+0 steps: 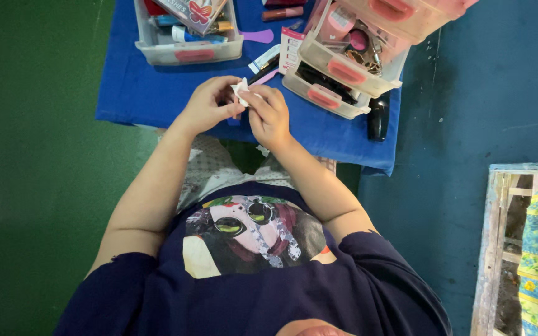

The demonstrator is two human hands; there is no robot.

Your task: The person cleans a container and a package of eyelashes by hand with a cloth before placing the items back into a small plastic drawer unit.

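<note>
Two hands meet over the near edge of the bench (157, 93), which is covered in blue cloth. Left hand (205, 106): fingers pinching a small white folded piece (241, 92). Right hand (269, 115): fingers curled and pressed on the same piece from the other side. Clear drawer with pink handle (185, 46), far left, holding tubes. Stacked clear drawers (344, 68), far right, pulled open, filled with cosmetics. Black bottle (378, 117) lying just beside the stack.

A blue-covered table (144, 93) stands between green and blue walls, with perhaps a window frame (490, 249) nearby.
</note>
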